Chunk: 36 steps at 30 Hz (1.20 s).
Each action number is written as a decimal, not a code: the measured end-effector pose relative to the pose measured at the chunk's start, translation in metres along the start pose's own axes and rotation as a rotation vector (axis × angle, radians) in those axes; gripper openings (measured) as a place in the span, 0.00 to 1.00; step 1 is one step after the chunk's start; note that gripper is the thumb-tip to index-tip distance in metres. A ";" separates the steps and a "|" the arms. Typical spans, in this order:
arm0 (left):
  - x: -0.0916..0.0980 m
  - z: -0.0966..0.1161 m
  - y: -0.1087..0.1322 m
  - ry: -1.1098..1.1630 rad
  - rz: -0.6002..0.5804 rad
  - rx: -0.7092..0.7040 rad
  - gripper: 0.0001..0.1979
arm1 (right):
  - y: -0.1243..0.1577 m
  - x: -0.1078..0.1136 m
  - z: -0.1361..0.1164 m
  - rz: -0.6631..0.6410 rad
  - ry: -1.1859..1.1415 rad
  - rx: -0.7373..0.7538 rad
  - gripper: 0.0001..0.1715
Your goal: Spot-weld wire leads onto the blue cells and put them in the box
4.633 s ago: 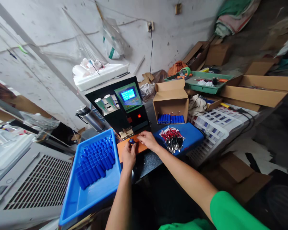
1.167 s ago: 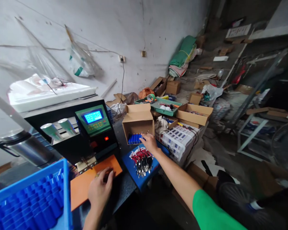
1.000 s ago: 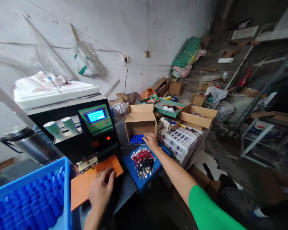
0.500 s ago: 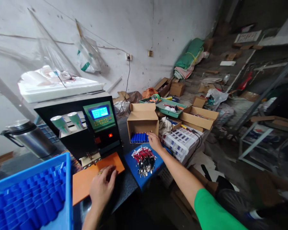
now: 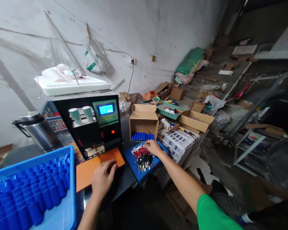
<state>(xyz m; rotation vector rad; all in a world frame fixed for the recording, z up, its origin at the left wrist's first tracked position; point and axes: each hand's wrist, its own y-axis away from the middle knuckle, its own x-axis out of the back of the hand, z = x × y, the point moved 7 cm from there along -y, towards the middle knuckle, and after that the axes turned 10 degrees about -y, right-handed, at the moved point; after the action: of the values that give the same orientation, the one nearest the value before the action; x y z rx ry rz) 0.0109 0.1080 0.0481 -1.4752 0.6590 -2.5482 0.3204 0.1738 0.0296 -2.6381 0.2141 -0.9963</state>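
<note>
My left hand [image 5: 102,179] lies flat on the near edge of an orange board [image 5: 86,172], fingers stretched toward the black welding machine [image 5: 91,131] with its lit screen [image 5: 106,109]. My right hand [image 5: 153,147] is over the far end of a bundle of red wire leads [image 5: 142,157] on a blue block [image 5: 140,174]. Its fingers curl down onto the leads; what they grip is hidden. Just beyond stands an open cardboard box [image 5: 144,118] holding a row of blue cells [image 5: 142,136].
A blue tray [image 5: 72,179] of several blue cells [image 5: 31,196] sits at my near left. A steel kettle [image 5: 38,129] stands behind it. White crates [image 5: 180,140], a green tray [image 5: 172,110] and cardboard boxes [image 5: 196,119] crowd the right; clutter covers the floor beyond.
My right hand drew back from the blue cells in the cardboard box to the bundle of red leads. My left hand stayed on the orange board. The view swung right.
</note>
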 end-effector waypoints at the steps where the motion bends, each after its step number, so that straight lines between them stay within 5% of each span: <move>1: 0.000 0.000 0.000 -0.003 -0.002 0.000 0.19 | 0.001 -0.001 0.000 0.006 -0.006 -0.025 0.10; 7: 0.001 0.001 0.001 -0.028 0.016 -0.017 0.18 | -0.009 -0.011 -0.011 0.053 0.032 -0.046 0.09; 14: 0.003 0.003 0.004 -0.014 -0.001 -0.001 0.19 | -0.020 -0.022 -0.008 0.127 -0.284 -0.146 0.10; 19: 0.004 0.004 0.004 -0.006 -0.008 0.017 0.19 | -0.020 0.002 -0.013 0.221 -0.419 -0.121 0.14; 27: 0.002 0.001 0.003 0.050 -0.017 0.025 0.19 | -0.022 0.044 -0.045 0.492 -0.939 -0.065 0.18; 36: 0.020 0.008 0.027 0.556 0.071 0.208 0.23 | 0.028 -0.021 -0.117 0.196 -1.469 -0.206 0.12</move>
<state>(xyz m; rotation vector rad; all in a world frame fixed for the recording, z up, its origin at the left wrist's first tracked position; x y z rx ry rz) 0.0050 0.0753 0.0561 -0.6630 0.4661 -2.8709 0.2259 0.1252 0.0905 -2.6925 0.1920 1.1214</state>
